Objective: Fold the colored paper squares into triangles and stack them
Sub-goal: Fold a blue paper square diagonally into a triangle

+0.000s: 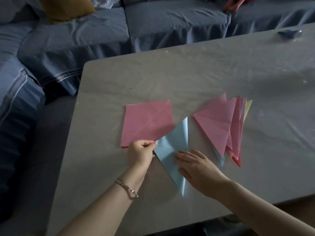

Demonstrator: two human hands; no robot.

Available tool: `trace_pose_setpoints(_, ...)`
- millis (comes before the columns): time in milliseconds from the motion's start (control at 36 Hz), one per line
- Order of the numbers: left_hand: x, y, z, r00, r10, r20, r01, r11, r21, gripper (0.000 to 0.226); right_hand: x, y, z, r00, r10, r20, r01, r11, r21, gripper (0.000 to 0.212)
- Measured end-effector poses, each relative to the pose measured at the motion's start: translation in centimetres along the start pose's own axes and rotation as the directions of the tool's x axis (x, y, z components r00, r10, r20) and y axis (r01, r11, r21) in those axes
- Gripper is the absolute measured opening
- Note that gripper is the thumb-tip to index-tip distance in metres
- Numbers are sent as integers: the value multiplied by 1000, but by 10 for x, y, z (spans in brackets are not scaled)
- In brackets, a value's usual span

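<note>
Right hand (pixel 196 165) flat, covering part of blue triangle (pixel 172 145); left hand (pixel 140 151) pinching its corner, overlapping pink square stack (pixel 146 122), beside folded pile (pixel 225 126).

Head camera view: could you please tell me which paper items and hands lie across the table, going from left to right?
Pink paper square → left hand pinching a corner of the blue paper → blue folded triangle → right hand flat on it → stack of folded triangles, pink on top.
</note>
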State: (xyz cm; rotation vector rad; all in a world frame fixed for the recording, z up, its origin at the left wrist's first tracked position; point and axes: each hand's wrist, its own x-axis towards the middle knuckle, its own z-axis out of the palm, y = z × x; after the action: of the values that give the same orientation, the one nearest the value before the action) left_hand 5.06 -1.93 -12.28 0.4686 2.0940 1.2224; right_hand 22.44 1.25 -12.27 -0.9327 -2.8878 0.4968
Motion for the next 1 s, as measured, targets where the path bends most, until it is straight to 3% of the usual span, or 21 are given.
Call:
trace_pose_setpoints(222,2,-3,-1,997,76,21,-77,995,67,23,-10,4,9,991,124,-41,-127,987,-96,54)
trace_pose_setpoints(306,3,-3,0,997,70,24,-72,995,67,15,0,5,8,977,195,-85,-206,968,-146,46)
trace_pose_setpoints(556,4,-5,0,997,75,15,-76,994,73,19,46,24,1,934,323,-155,-341,933,-112,42)
trace_pose_setpoints(694,3,-4,0,998,68,10,-68,994,89,14,67,42,-5,932,354,-82,-361,924,-123,34)
trace_pose_setpoints(889,5,-5,0,999,50,19,-51,995,81,24,79,50,-13,924,376,-65,-381,919,-105,31)
trace_pose_setpoints(1000,6,-6,0,999,50,1,-50,996,79,22,70,51,-13,928,369,40,-367,928,-58,53)
